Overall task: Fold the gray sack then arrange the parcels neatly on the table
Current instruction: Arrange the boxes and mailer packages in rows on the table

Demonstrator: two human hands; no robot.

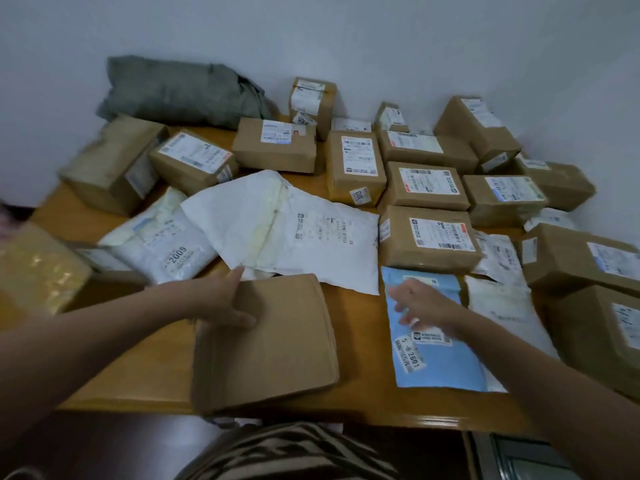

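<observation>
The gray sack (180, 91) lies folded at the table's back left, against the wall. Several brown boxes (429, 240) and white mailer bags (287, 226) cover the wooden table (360, 341). My left hand (227, 301) grips the far left corner of a flat brown cardboard parcel (270, 344) at the front edge, thumb on top. My right hand (420, 303) rests with spread fingers on a light blue mailer (440, 365) to its right.
A yellow packet (38, 268) sits at the left edge. More brown boxes (588, 258) crowd the right side, some stacked near the wall. A strip of bare wood runs between the flat parcel and the blue mailer.
</observation>
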